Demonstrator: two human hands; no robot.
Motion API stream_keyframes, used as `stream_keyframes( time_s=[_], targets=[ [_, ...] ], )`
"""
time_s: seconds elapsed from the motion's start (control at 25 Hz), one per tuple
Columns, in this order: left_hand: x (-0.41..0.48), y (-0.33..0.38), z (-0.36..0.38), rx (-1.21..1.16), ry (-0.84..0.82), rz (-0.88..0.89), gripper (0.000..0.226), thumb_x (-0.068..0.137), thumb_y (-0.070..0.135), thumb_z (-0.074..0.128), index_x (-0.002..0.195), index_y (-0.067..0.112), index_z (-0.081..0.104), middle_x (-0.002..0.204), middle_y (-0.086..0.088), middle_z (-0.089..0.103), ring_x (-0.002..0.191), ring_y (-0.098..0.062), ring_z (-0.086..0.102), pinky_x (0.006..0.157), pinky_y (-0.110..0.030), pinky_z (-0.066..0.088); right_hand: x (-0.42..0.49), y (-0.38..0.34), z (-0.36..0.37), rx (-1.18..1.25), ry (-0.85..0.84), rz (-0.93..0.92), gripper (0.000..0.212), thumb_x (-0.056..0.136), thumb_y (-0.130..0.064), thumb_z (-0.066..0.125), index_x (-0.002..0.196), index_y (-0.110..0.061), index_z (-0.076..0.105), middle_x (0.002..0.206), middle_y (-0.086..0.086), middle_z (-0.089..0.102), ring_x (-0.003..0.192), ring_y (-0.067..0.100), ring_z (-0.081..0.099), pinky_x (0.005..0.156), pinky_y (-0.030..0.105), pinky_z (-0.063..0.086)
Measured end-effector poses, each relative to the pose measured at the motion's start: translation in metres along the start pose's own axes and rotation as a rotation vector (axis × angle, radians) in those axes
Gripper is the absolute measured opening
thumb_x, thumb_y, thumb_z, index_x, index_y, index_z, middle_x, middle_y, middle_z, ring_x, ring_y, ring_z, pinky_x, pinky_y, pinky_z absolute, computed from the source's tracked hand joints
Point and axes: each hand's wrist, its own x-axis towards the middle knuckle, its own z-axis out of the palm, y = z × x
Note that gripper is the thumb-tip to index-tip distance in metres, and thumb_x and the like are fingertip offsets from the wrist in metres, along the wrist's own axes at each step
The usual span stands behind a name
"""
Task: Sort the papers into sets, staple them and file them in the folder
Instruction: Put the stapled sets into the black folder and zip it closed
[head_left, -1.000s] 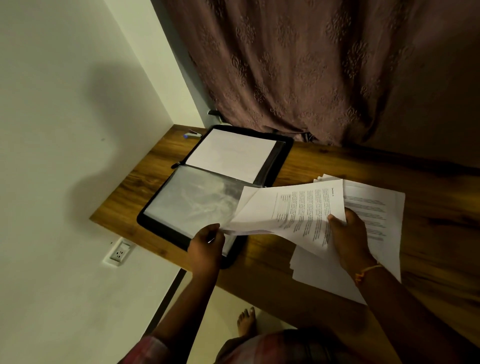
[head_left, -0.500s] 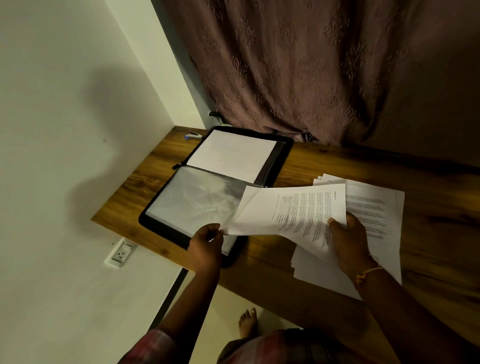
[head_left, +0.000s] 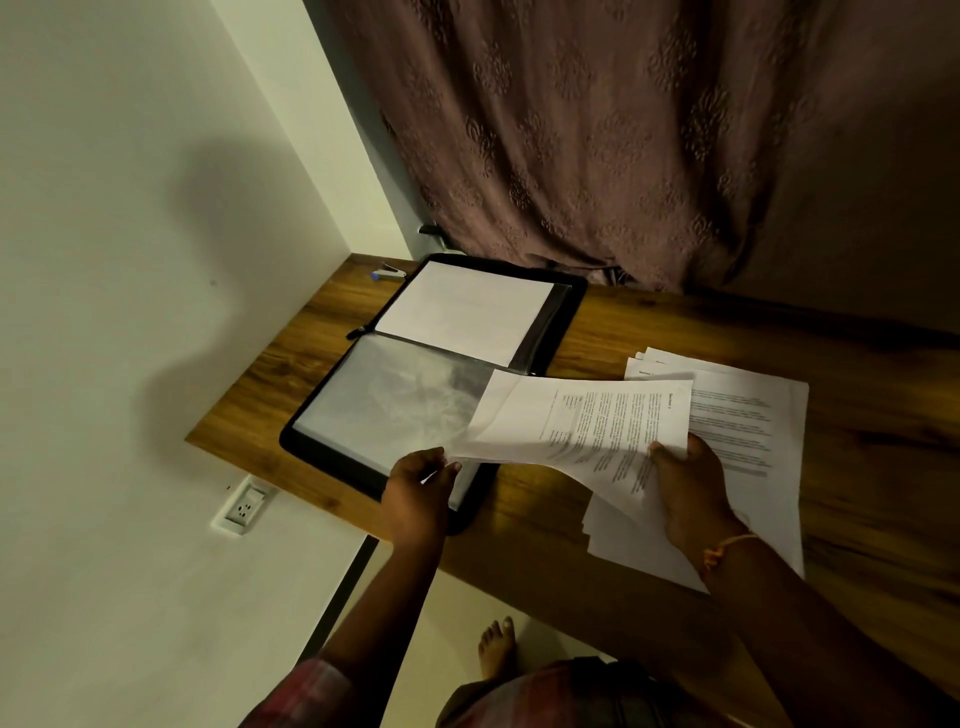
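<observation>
The folder lies open at the middle left of the frame, on the table. One sheet is already filed in its upper half. The lower half shows a clear sleeve, and nothing can be made out inside it.

The right hand pinches a set by its lower right edge, thumb on top and fingers hidden beneath. The set is raised and slants left over the folder's lower right corner. The left hand, fingers curled, pinches what looks like the sleeve's near edge, just where the set's left corner ends. It may be the corner itself.

This looks like the filing step: the set is probably headed into the sleeve. Whether it is stapled cannot be told.

Much seems left. A fanned stack rests at the right, beneath the set, apparently unsorted. The stapler sits at the upper left by the folder's far corner, well apart from both hands.
</observation>
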Motion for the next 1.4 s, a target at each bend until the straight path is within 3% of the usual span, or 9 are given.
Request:
stream_keyframes(
  time_s=[0.24, 0.36, 0.52, 0.64, 0.76, 0.88, 0.96, 1.12, 1.4],
  targets=[
    [-0.002, 0.001, -0.001, 0.165, 0.052, 0.183, 0.018, 0.091, 0.001, 0.070, 0.104, 0.010, 0.077, 0.113, -0.006, 0.072, 0.090, -0.009, 0.062, 0.081, -0.010, 0.045, -0.020, -0.008, 0.012, 0.075, -0.085, 0.079, 0.026, 0.101, -0.015, 0.051, 0.123, -0.028, 0.059, 0.112, 0.001, 0.066, 0.093, 0.020, 0.063, 0.079, 0.043, 0.053],
    [-0.001, -0.004, -0.005, 0.257, 0.034, 0.322, 0.022, 0.087, -0.005, 0.071, 0.103, 0.009, 0.077, 0.111, -0.008, 0.074, 0.093, -0.015, 0.068, 0.087, -0.021, 0.051, -0.031, -0.017, 0.028, 0.247, -0.172, 0.222, 0.024, 0.104, -0.015, 0.045, 0.118, -0.030, 0.058, 0.102, -0.001, 0.066, 0.092, 0.023, 0.064, 0.073, 0.043, 0.055],
    [0.003, -0.011, -0.013, 0.376, -0.016, 0.523, 0.028, 0.083, -0.005, 0.075, 0.107, 0.009, 0.077, 0.112, -0.009, 0.074, 0.103, -0.026, 0.070, 0.093, -0.041, 0.058, -0.031, -0.029, 0.055, 0.415, -0.279, 0.359, 0.022, 0.104, -0.010, 0.043, 0.106, -0.022, 0.061, 0.105, 0.007, 0.067, 0.098, 0.027, 0.064, 0.085, 0.050, 0.054],
    [0.009, -0.010, -0.020, 0.435, -0.018, 0.649, 0.034, 0.077, -0.005, 0.080, 0.108, 0.010, 0.077, 0.111, -0.008, 0.074, 0.102, -0.028, 0.069, 0.090, -0.039, 0.057, -0.026, -0.039, 0.079, 0.472, -0.344, 0.483, 0.017, 0.103, -0.008, 0.045, 0.112, -0.013, 0.059, 0.109, 0.014, 0.067, 0.098, 0.029, 0.064, 0.083, 0.052, 0.054],
    [0.012, -0.007, -0.024, 0.453, -0.004, 0.711, 0.034, 0.077, -0.002, 0.082, 0.108, 0.012, 0.077, 0.111, -0.005, 0.074, 0.102, -0.027, 0.065, 0.084, -0.035, 0.054, -0.024, -0.038, 0.088, 0.354, -0.362, 0.447, 0.016, 0.104, -0.019, 0.047, 0.109, -0.014, 0.061, 0.102, 0.011, 0.071, 0.095, 0.027, 0.066, 0.076, 0.047, 0.055],
    [0.016, -0.008, -0.026, 0.493, -0.003, 0.818, 0.033, 0.078, 0.000, 0.081, 0.108, 0.012, 0.078, 0.110, -0.002, 0.074, 0.099, -0.024, 0.062, 0.079, -0.036, 0.055, -0.016, -0.019, 0.086, 0.130, -0.182, 0.303, 0.015, 0.102, -0.021, 0.053, 0.095, -0.020, 0.066, 0.108, 0.010, 0.072, 0.099, 0.029, 0.067, 0.092, 0.050, 0.055],
    [0.019, -0.007, -0.027, 0.525, 0.016, 0.848, 0.035, 0.076, 0.000, 0.082, 0.108, 0.013, 0.078, 0.109, -0.002, 0.074, 0.099, -0.025, 0.061, 0.077, -0.039, 0.055, -0.013, -0.012, 0.088, 0.033, -0.146, 0.233, 0.012, 0.098, -0.015, 0.059, 0.094, -0.023, 0.067, 0.111, 0.009, 0.071, 0.102, 0.031, 0.068, 0.095, 0.053, 0.055],
    [0.028, -0.003, -0.030, 0.551, 0.030, 0.907, 0.035, 0.075, 0.002, 0.084, 0.108, 0.012, 0.078, 0.107, -0.003, 0.074, 0.100, -0.028, 0.062, 0.077, -0.041, 0.055, -0.018, -0.017, 0.112, 0.176, -0.217, 0.267, 0.022, 0.091, -0.007, 0.068, 0.113, -0.009, 0.062, 0.113, 0.010, 0.068, 0.104, 0.028, 0.068, 0.087, 0.040, 0.060],
    [0.042, -0.002, -0.033, 0.567, 0.007, 1.024, 0.029, 0.081, 0.005, 0.079, 0.108, 0.014, 0.077, 0.106, -0.002, 0.074, 0.103, -0.026, 0.063, 0.080, -0.040, 0.054, -0.025, -0.030, 0.162, 0.181, -0.251, 0.254, 0.019, 0.090, -0.002, 0.069, 0.108, -0.001, 0.064, 0.107, 0.013, 0.068, 0.087, 0.017, 0.067, 0.065, 0.021, 0.057]
  ],
)
